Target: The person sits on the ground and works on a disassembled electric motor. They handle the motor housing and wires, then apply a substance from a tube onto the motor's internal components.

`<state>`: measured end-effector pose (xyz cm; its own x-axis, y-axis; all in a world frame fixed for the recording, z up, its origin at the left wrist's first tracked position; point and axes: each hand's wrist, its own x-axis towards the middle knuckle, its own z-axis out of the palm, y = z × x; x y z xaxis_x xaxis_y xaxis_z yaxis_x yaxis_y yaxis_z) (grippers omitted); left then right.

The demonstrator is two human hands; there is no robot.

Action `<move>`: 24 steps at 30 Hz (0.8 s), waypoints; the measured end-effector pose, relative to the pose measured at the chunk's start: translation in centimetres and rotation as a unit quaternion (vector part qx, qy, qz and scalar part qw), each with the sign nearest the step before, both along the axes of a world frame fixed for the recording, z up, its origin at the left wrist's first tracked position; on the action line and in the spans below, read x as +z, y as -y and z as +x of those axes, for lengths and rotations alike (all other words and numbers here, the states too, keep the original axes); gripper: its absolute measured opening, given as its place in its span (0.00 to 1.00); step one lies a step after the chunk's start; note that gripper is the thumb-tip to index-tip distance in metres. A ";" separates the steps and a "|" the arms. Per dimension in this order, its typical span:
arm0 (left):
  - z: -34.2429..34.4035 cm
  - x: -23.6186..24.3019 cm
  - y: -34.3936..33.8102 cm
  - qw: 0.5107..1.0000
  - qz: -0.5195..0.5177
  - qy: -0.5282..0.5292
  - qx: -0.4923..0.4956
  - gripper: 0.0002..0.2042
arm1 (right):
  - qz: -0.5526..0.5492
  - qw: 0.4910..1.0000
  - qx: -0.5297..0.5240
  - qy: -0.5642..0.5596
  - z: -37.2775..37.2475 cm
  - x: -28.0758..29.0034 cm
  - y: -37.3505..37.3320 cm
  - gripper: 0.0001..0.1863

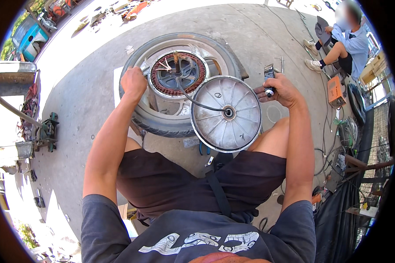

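Note:
My right hand [287, 91] holds a small dark tube [269, 72] with printing on it, a black part at its lower end, just right of a round ribbed metal hub cover [210, 125]. The cover leans on the near right side of a wheel, and a dark cable [197, 103] runs from its centre to the hub motor. The wheel's black tire [162, 130] lies flat, with the motor's copper-coloured windings [201, 70] and upright axle [177, 65] exposed. My left hand [134, 82] is closed over the left side of the wheel; whatever its fingers hold is hidden.
A person [353, 44] sits at the upper right, near an orange box-shaped machine [336, 92] and cables on the concrete floor. At the left stands a bench vise [47, 131]; a blue barrel [30, 39] is behind. Pliers with blue handles [202, 148] lie near my knees.

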<state>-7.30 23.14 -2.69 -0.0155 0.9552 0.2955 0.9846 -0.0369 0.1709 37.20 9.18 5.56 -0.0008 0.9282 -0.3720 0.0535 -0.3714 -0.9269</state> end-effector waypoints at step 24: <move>5.5 10.7 6.6 0.908 0.090 0.379 -0.156 0.07 | 0.118 0.985 -0.125 0.012 0.6 -1.2 -1.2 0.09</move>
